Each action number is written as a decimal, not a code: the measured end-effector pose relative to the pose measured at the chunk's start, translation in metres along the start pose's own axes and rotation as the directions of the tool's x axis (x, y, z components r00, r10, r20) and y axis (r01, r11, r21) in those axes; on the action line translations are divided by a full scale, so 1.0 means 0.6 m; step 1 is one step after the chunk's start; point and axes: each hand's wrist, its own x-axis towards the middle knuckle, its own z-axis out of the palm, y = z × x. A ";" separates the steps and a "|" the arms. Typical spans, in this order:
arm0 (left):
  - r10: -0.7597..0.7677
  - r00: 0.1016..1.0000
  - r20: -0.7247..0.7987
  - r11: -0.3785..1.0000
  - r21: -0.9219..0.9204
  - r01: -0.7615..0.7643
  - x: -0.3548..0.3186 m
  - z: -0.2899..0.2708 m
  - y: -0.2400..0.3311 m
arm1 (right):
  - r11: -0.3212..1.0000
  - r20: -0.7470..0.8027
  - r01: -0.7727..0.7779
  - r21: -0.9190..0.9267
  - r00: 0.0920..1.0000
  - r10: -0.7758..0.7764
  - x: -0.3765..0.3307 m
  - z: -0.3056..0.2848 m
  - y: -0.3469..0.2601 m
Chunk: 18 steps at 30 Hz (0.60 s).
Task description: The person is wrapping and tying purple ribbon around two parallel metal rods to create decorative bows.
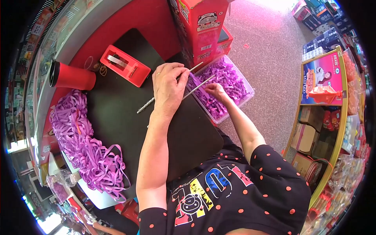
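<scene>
Left hand (169, 84) is clenched, back facing up, thumb pressed in against the curled fingers, gripping a thin, straight, pale-tipped rod (197, 66). Second piece, a thin, straight, grey metal-looking rod (199, 86), comes out from under the wrist, roughly parallel; its other end is hidden, so can't tell whether the fingers hold it too. Right hand (216, 93) is over the mass of loose, flat, shiny purple strips (231, 84), fingertips bunched together down at the strips; can't tell whether one is pinched.

Key relation: both rods run lower left to upper right, long axis pointing from the tabletop toward the square, clear plastic box (237, 107) that contains the strips. Box sits right of the left hand, just beside the right edge of the flat, matte black tabletop (117, 107). Right hand is nearer to the strips, at them; left hand is short of the box, with only the rods' far ends reaching over its near side. Rod ends and right fingertips are close, with a small gap.

Elsewhere: big, tangled heap of long, glossy purple ribbon (78, 127) along the table's left side, well apart from both hands. Oblong, red plastic dispenser (129, 70) lies beyond the left hand, upper left; cylindrical, red cup with a black rim (74, 76) lies farther left. Tall, red printed carton (201, 39) stands beyond the box.
</scene>
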 end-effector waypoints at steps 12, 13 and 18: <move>-0.042 0.998 0.037 0.999 0.002 0.042 -0.003 -0.004 -0.004 | 0.989 -0.219 0.088 0.118 0.974 -0.061 -0.089 0.056 0.030; -0.037 0.998 0.045 0.999 -0.003 0.037 -0.001 0.000 -0.004 | 0.990 -0.224 0.085 0.112 0.973 -0.058 -0.103 0.052 0.034; -0.024 0.999 0.044 1.000 0.015 0.023 -0.001 -0.001 -0.005 | 0.833 -0.159 0.496 -0.246 0.827 -0.540 -0.191 0.021 0.025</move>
